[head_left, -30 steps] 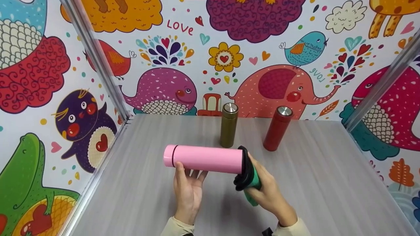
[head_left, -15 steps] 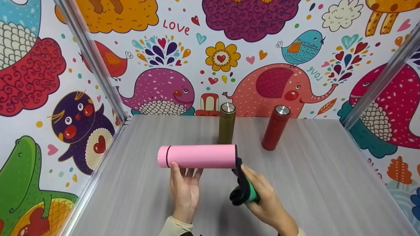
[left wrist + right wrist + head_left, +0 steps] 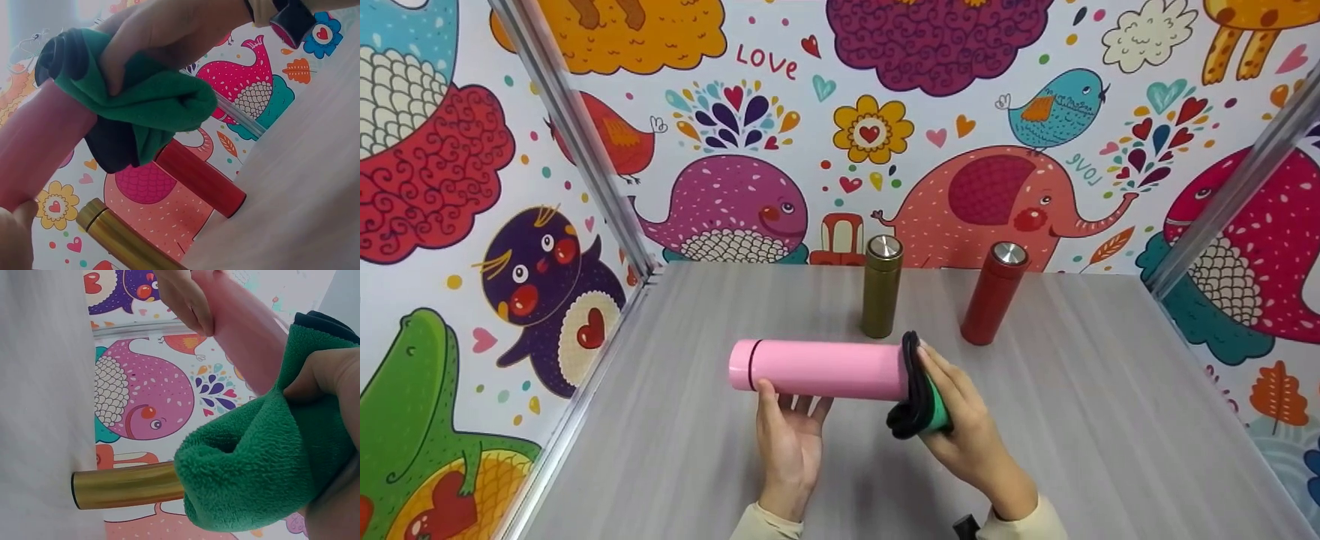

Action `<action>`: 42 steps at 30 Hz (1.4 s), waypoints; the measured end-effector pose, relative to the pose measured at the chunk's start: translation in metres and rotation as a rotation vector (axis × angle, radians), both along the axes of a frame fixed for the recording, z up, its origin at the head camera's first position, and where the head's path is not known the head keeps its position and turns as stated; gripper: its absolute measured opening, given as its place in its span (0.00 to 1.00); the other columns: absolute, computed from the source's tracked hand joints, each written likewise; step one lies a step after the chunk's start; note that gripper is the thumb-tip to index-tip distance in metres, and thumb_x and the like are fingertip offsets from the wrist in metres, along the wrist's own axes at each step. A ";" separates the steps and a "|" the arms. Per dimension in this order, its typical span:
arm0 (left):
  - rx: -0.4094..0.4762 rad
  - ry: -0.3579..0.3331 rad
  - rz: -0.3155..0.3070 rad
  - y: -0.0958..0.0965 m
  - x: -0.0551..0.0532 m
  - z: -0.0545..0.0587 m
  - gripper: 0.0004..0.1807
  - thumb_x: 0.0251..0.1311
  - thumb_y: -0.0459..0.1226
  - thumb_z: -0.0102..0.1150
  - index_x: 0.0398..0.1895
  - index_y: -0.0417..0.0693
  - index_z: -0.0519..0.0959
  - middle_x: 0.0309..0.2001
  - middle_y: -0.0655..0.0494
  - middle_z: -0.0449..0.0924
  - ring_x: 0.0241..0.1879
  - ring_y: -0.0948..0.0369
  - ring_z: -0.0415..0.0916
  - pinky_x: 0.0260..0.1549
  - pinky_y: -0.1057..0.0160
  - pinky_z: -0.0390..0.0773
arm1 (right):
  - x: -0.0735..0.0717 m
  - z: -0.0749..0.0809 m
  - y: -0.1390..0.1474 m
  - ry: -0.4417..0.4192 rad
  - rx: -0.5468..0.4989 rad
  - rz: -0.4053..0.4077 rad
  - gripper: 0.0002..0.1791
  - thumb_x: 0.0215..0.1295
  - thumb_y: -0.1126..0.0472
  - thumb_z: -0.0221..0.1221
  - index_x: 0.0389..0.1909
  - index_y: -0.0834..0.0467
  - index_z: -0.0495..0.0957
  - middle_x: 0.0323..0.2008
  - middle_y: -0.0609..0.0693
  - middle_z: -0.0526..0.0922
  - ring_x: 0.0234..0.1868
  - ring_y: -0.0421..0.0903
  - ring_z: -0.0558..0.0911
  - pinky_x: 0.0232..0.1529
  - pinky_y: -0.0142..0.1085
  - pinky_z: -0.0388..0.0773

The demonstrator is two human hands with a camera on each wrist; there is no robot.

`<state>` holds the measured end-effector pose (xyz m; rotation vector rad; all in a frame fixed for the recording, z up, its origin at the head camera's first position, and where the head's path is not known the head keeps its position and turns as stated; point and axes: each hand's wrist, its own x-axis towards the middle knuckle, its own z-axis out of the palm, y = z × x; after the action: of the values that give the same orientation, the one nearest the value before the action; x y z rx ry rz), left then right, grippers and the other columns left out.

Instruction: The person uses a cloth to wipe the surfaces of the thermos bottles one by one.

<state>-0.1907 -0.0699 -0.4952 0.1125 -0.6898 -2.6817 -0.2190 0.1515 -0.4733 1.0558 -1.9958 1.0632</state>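
A pink thermos bottle (image 3: 825, 369) lies sideways in the air over the table, its capped end to the left. My left hand (image 3: 791, 450) holds it from below near the cap, thumb in front and fingers behind. In my right hand (image 3: 971, 427) is a folded cloth, green on one face and black on the other; the cloth (image 3: 253, 455) shows fluffy green in the right wrist view. Its black side presses against the bottle's right end and covers that end. The left wrist view shows the right thumb gripping the cloth (image 3: 140, 95) beside the pink bottle.
An olive-gold thermos (image 3: 881, 289) and a red thermos (image 3: 994, 294) with steel-topped lids stand at the back of the grey table (image 3: 697, 315). Printed cartoon walls with metal corner strips (image 3: 585, 150) enclose the table at the back and sides.
Half a second ago the cloth sat lower at the bottle's end, leaving its dark edge bare. Now the right hand has raised it over that end. The bottle stays held by the left hand.
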 end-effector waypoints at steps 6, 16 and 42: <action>0.008 -0.004 0.000 0.000 0.003 0.004 0.26 0.77 0.53 0.42 0.66 0.46 0.65 0.55 0.46 0.69 0.51 0.50 0.74 0.55 0.45 0.76 | -0.002 -0.009 0.001 -0.112 -0.020 0.017 0.49 0.41 0.80 0.62 0.73 0.65 0.63 0.70 0.57 0.68 0.65 0.53 0.71 0.67 0.34 0.65; -0.012 0.028 0.042 -0.004 0.004 0.010 0.28 0.76 0.53 0.42 0.68 0.45 0.63 0.57 0.45 0.66 0.53 0.50 0.72 0.58 0.43 0.74 | 0.008 -0.026 -0.001 -0.142 0.022 -0.035 0.50 0.42 0.79 0.65 0.73 0.60 0.65 0.68 0.51 0.71 0.60 0.50 0.76 0.63 0.34 0.71; -0.574 0.037 0.274 -0.083 -0.061 0.061 0.28 0.67 0.33 0.62 0.67 0.45 0.63 0.57 0.45 0.71 0.53 0.53 0.75 0.45 0.55 0.83 | 0.040 -0.011 0.044 -0.252 -0.085 -0.045 0.55 0.26 0.91 0.54 0.69 0.68 0.67 0.64 0.64 0.73 0.65 0.44 0.72 0.64 0.26 0.65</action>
<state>-0.2522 -0.1525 -0.4346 0.0040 -1.2939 -2.1307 -0.1793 0.1954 -0.4845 0.8641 -2.1379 1.2983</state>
